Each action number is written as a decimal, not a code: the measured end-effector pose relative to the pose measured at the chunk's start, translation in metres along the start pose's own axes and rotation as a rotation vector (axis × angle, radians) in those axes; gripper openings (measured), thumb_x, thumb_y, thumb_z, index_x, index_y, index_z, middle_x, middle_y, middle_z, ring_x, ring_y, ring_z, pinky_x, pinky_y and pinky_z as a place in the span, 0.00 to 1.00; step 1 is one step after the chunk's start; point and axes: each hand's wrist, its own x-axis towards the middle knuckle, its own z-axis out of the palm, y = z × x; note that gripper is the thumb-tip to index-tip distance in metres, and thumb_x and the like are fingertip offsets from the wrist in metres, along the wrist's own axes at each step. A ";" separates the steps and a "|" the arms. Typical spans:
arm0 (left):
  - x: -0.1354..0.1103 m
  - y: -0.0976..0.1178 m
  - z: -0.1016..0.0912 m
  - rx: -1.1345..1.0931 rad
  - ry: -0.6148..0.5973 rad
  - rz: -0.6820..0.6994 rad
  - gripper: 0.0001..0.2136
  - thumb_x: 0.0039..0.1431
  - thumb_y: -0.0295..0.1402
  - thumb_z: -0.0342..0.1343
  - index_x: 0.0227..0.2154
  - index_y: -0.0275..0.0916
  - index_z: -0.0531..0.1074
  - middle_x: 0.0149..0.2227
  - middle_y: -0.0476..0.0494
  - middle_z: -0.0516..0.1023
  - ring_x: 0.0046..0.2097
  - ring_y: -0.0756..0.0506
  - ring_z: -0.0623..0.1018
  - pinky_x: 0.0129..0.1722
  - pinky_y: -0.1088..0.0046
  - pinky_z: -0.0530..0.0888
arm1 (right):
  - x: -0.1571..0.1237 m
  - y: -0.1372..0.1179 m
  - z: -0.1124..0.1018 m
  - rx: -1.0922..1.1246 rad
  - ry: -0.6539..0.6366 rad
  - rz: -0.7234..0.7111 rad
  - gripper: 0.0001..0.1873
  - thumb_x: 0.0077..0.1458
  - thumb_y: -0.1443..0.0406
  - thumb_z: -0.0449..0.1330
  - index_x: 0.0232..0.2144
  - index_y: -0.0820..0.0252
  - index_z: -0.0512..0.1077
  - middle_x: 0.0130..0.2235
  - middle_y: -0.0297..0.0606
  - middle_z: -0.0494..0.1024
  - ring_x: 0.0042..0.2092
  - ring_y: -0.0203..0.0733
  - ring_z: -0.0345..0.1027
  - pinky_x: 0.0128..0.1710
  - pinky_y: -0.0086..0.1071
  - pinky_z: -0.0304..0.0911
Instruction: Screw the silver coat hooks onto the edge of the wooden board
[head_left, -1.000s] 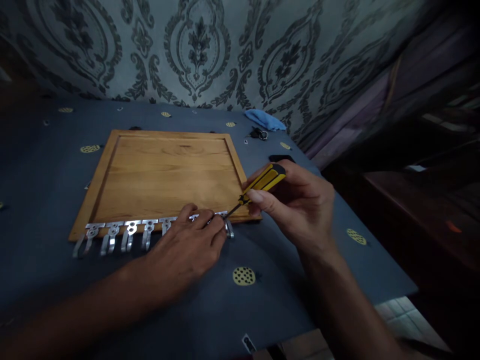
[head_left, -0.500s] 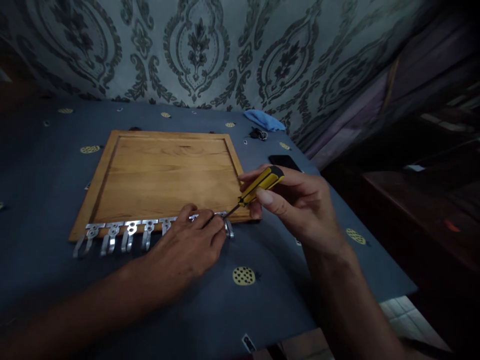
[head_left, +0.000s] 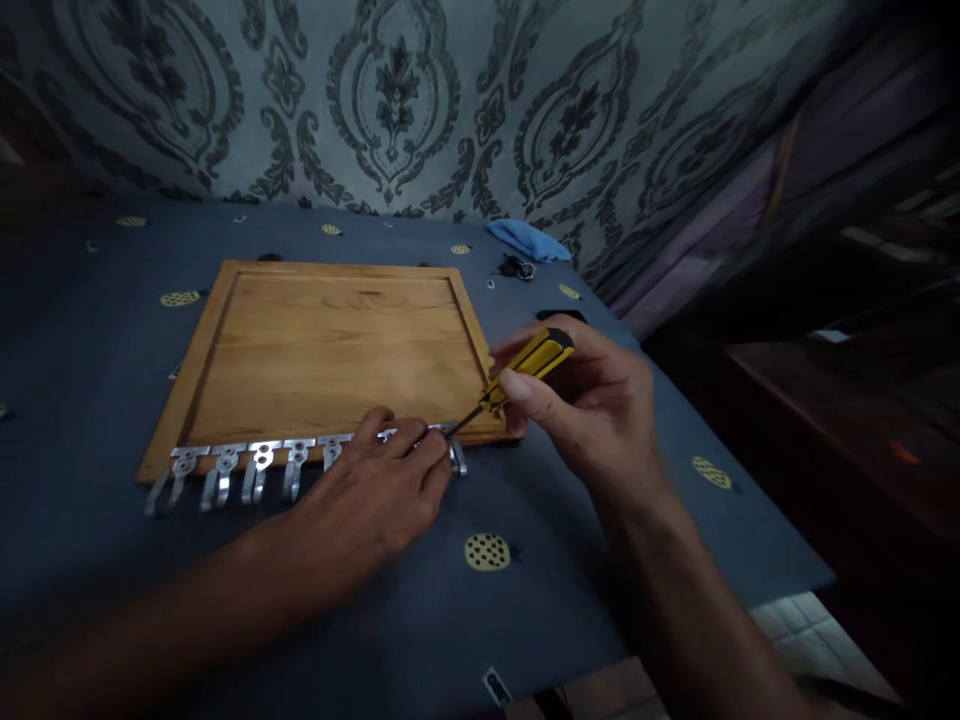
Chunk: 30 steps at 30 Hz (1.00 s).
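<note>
The right hand's (head_left: 596,405) grip was closed round a yellow-and-black screwdriver (head_left: 529,367), its tip at the row of metal hooks (head_left: 262,457) on the wooden board's (head_left: 337,345) near edge, on the table (head_left: 559,610). The left hand (head_left: 386,490) lay over the hooks, fingers bent, its hold hidden.

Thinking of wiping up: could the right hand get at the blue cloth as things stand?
Probably not straight away: the right hand grips the yellow-and-black screwdriver. Otherwise the way looks free; nothing covers the blue cloth.

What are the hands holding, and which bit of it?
The right hand holds the screwdriver by its yellow-and-black handle. The left hand lies over the metal hooks; whether it grips any is hidden.
</note>
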 end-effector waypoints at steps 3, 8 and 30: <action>0.001 0.000 -0.002 0.002 -0.021 -0.003 0.10 0.69 0.27 0.55 0.49 0.32 0.74 0.51 0.37 0.80 0.53 0.38 0.75 0.57 0.56 0.64 | 0.000 -0.003 -0.007 -0.014 -0.080 -0.007 0.12 0.52 0.56 0.73 0.34 0.55 0.82 0.30 0.31 0.76 0.21 0.30 0.67 0.20 0.27 0.67; 0.001 -0.001 -0.003 -0.012 -0.030 0.006 0.10 0.69 0.28 0.55 0.50 0.32 0.74 0.51 0.39 0.80 0.51 0.39 0.75 0.56 0.57 0.64 | -0.002 -0.004 -0.011 -0.028 -0.113 0.003 0.10 0.53 0.57 0.72 0.32 0.56 0.83 0.31 0.33 0.80 0.20 0.30 0.65 0.19 0.28 0.66; -0.002 0.000 0.002 0.015 0.057 -0.008 0.09 0.68 0.28 0.56 0.48 0.33 0.75 0.49 0.41 0.81 0.51 0.40 0.75 0.56 0.59 0.62 | -0.002 0.005 0.004 -0.093 0.211 -0.124 0.22 0.51 0.49 0.73 0.23 0.58 0.72 0.22 0.27 0.70 0.18 0.28 0.64 0.14 0.24 0.61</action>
